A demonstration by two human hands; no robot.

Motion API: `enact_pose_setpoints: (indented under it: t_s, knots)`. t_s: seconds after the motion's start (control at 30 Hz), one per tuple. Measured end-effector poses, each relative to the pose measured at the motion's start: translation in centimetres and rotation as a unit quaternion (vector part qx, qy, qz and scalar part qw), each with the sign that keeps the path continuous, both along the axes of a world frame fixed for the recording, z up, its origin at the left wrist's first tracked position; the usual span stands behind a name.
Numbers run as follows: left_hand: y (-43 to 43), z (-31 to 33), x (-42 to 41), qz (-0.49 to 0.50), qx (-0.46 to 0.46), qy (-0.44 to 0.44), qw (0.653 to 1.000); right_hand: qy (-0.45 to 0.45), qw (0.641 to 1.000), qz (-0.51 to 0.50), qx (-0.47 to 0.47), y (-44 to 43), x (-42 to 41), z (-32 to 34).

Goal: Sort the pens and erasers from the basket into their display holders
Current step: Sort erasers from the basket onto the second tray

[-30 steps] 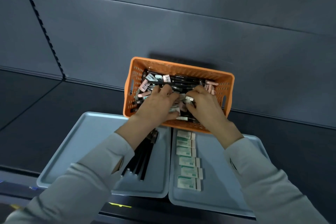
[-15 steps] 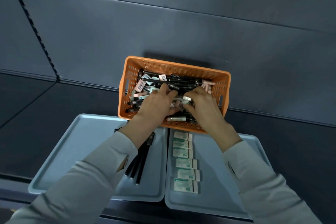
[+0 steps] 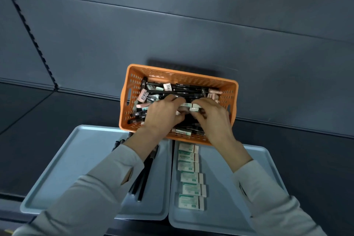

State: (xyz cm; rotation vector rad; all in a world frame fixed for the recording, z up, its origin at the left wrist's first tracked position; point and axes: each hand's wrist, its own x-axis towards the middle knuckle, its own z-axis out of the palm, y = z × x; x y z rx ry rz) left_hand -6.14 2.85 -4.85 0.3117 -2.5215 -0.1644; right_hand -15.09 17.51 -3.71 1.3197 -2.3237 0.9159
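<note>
In basket (image 3: 178, 77): L hand (image 3: 162, 116) & R hand (image 3: 213, 119) pinch erasers (image 3: 193, 109); barcode sticker (image 3: 167, 87) illegible.

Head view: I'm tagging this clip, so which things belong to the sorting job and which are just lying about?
Job:
- orange perforated plastic basket
- black pens and sleeved erasers inside it
- left grey-blue tray with laid-out pens
- right grey-blue tray with row of green-sleeved erasers
- left hand, right hand, both in the basket

Just there:
- dark grey back panel
- slotted upright rail
- dark shelf surface

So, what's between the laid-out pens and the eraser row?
Bare floor of the left tray, then its rim beside the rim of the right tray; head view.
</note>
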Motion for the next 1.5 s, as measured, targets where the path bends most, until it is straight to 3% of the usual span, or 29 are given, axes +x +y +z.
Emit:
enact_pose_setpoints:
  t_s: [0.17,0.23,0.27,0.33,0.37,0.4,0.47,0.57,0.63,0.8,0.97,1.1,1.3,1.4,1.5]
  knots:
    - [-0.8,0.9,0.4,0.023,0.118,0.084,0.989,-0.064,0.995,-0.026,-0.071,0.0,0.1,0.4]
    - [-0.5,1.9,0.7,0.032,0.267,0.084,0.96,-0.136,0.983,-0.035,-0.12,-0.2,0.2,1.0]
    - [-0.1,2.6,1.0,0.03,0.395,0.091,0.914,-0.184,0.97,-0.032,-0.154,-0.3,0.4,1.4]
    - [0.7,3.8,1.5,0.032,0.656,0.12,0.745,-0.311,0.923,-0.005,-0.226,-0.4,1.1,2.6]
    - [1.0,4.1,1.8,0.039,0.736,0.123,0.664,-0.372,0.893,0.011,-0.255,-0.5,1.4,3.0]
    - [1.2,4.3,2.0,0.043,0.784,0.117,0.609,-0.42,0.866,0.022,-0.271,-0.6,1.6,3.4]
    - [1.3,4.3,2.2,0.043,0.834,0.102,0.54,-0.48,0.836,0.024,-0.265,-1.0,1.6,3.4]
    - [2.0,4.8,2.3,0.046,0.873,0.107,0.473,-0.509,0.832,0.022,-0.22,-1.8,1.4,3.2]
    - [2.3,5.2,2.2,0.035,0.877,0.102,0.469,-0.51,0.833,0.033,-0.21,-2.2,1.6,3.1]
    - [2.2,5.4,1.9,0.009,0.855,0.062,0.514,-0.504,0.844,0.042,-0.177,-2.4,1.6,3.8]
    - [1.9,5.0,1.9,-0.01,0.865,0.078,0.495,-0.476,0.861,0.053,-0.17,-1.8,1.7,4.3]
    - [2.2,5.2,2.3,-0.035,0.859,0.071,0.506,-0.448,0.869,0.059,-0.204,-1.2,2.3,4.0]
    - [3.3,4.9,3.2,-0.074,0.865,0.036,0.496,-0.465,0.868,0.071,-0.157,0.9,2.6,4.8]
    - [4.2,4.8,3.3,-0.062,0.872,0.054,0.483,-0.451,0.87,0.05,-0.194,1.7,3.6,4.9]
    - [4.5,4.4,3.9,-0.049,0.864,0.075,0.495,-0.419,0.877,0.034,-0.232,3.8,4.9,4.7]
